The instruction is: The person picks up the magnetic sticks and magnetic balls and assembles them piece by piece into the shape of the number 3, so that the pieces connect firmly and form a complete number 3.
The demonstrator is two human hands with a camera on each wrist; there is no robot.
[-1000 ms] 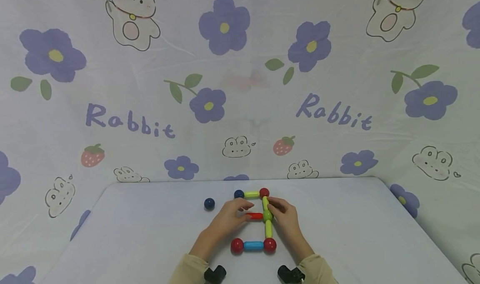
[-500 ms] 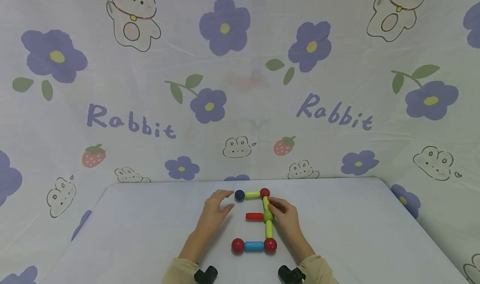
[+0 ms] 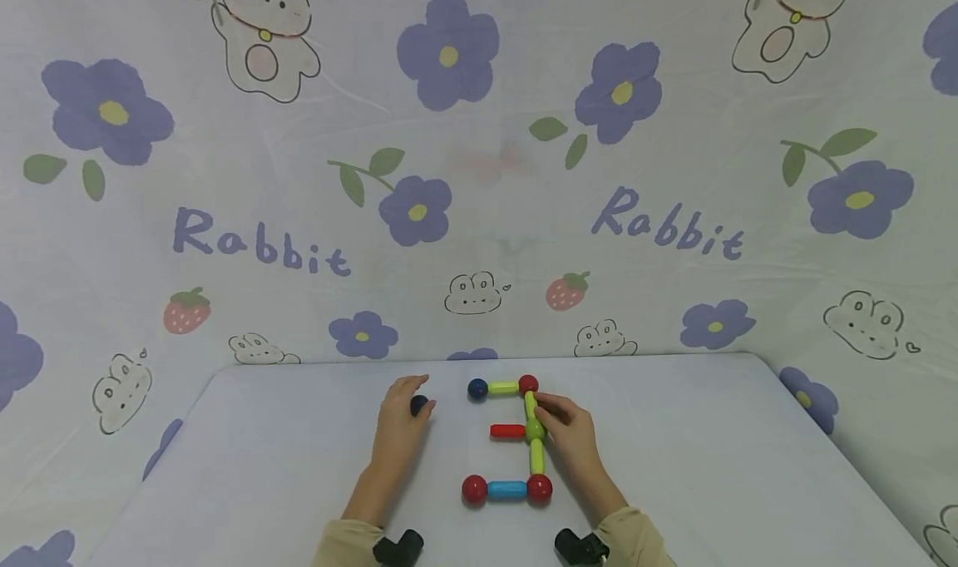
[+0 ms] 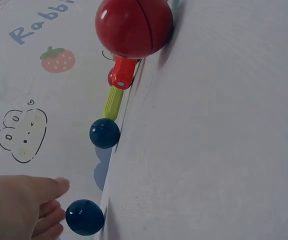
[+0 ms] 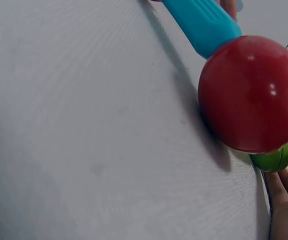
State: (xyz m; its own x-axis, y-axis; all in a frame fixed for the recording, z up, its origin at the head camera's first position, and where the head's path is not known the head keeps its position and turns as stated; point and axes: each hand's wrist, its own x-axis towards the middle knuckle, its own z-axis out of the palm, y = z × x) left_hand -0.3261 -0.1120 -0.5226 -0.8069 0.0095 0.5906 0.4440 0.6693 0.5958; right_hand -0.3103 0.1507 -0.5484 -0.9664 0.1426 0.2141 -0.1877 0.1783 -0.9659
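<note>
My left hand is around a loose dark blue ball; thumb and fingers are spread. In the left wrist view that ball sits just beyond the fingertips. My right hand pinches the upper yellow-green rod, just above a green ball. These belong to a joined figure of balls and rods on the table. Along its top, a yellow-green rod links a dark blue ball and a red ball. A red rod points left from the green ball.
At the figure's near end, a blue rod joins two red balls, one at the left and one at the right. A lower yellow-green rod runs up to the green ball. Patterned cloth hangs behind the white table.
My left hand has moved left from beside the red rod to the loose blue ball. My right hand has stayed in place on the figure.
</note>
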